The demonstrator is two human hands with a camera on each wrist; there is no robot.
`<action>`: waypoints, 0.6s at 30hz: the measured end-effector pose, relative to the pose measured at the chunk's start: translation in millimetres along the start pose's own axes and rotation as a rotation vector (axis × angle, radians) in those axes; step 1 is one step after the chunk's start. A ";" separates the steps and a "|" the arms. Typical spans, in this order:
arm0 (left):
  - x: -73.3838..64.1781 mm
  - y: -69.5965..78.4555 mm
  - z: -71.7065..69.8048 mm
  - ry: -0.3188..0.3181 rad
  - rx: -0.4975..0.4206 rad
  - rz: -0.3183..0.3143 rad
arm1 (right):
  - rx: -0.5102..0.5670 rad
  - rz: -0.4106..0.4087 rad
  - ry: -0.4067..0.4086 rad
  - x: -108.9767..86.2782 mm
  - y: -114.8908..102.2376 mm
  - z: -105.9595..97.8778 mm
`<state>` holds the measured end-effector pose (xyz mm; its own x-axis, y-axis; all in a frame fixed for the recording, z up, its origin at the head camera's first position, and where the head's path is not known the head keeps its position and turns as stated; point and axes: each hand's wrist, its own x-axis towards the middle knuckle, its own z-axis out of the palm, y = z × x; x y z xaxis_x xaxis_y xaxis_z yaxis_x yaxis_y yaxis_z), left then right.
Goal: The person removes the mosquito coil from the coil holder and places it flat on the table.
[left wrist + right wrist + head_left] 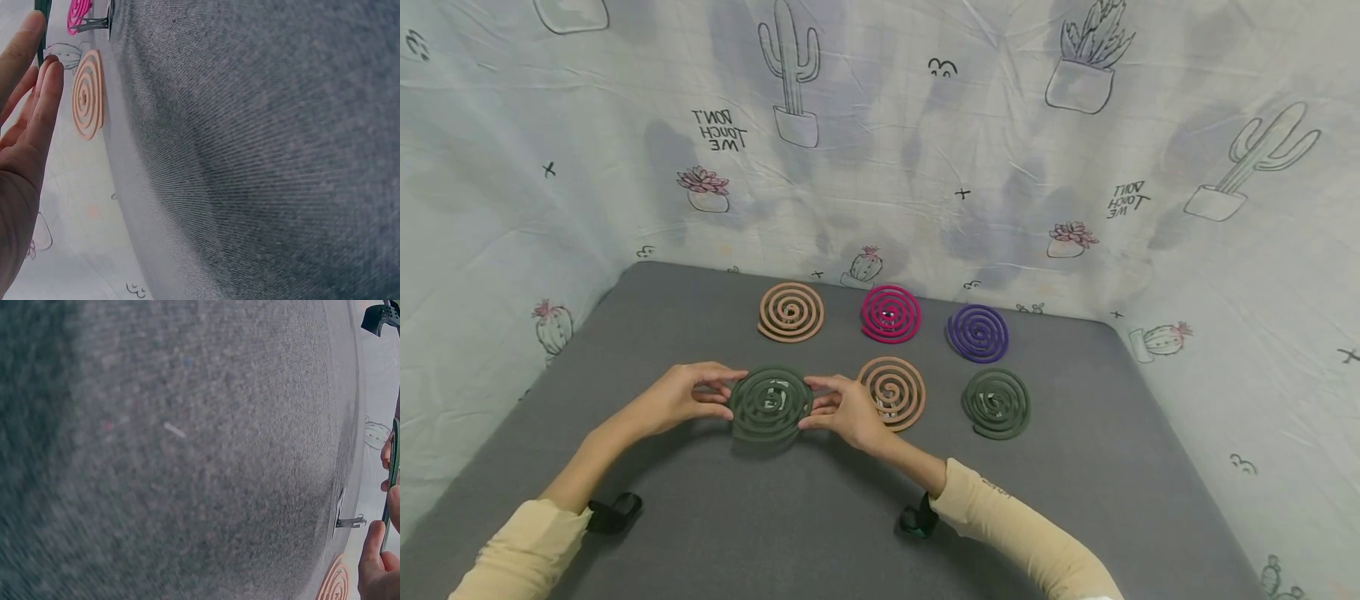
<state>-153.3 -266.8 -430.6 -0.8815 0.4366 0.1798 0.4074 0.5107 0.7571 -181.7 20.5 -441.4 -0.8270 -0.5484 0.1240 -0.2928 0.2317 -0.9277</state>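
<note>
Both hands hold a dark green mosquito coil [748,417] by opposite edges. My left hand [688,393] pinches its left rim with thumb and fingers, and my right hand [848,410] pinches the right rim. Seen edge-on in the right wrist view, the green coil [392,459] is raised above the table. A small metal stand [350,522] stands upright below it, and glints of metal show through the coil's gaps in the head view. Just beyond the right hand, partly covered by its fingers, is a tan coil [910,393].
Behind stand another tan coil [792,285], a pink coil [891,288] and a purple coil [998,333]. A second green coil [1021,404] lies to the right. The grey table [775,533] is bounded by a cactus-print cloth [887,150] at the back and sides.
</note>
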 end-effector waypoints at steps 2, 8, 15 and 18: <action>-1.3 0.7 -0.5 0.001 -0.006 0.013 | -0.004 0.000 0.004 -1.1 -0.9 1.2; -3.4 2.4 -0.9 -0.005 -0.018 0.030 | 0.038 0.027 -0.003 -5.1 -5.7 2.5; -5.2 4.9 -3.3 -0.047 -0.006 -0.002 | 0.083 0.023 -0.030 -15.4 -36.7 -2.7; -5.9 6.3 -4.1 -0.064 -0.003 -0.020 | 0.077 0.029 -0.035 -17.2 -39.0 -3.0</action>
<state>-146.5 -269.2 -424.3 -0.8724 0.4728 0.1237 0.3886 0.5177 0.7622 -157.5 23.3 -406.2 -0.8172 -0.5700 0.0854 -0.2298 0.1862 -0.9553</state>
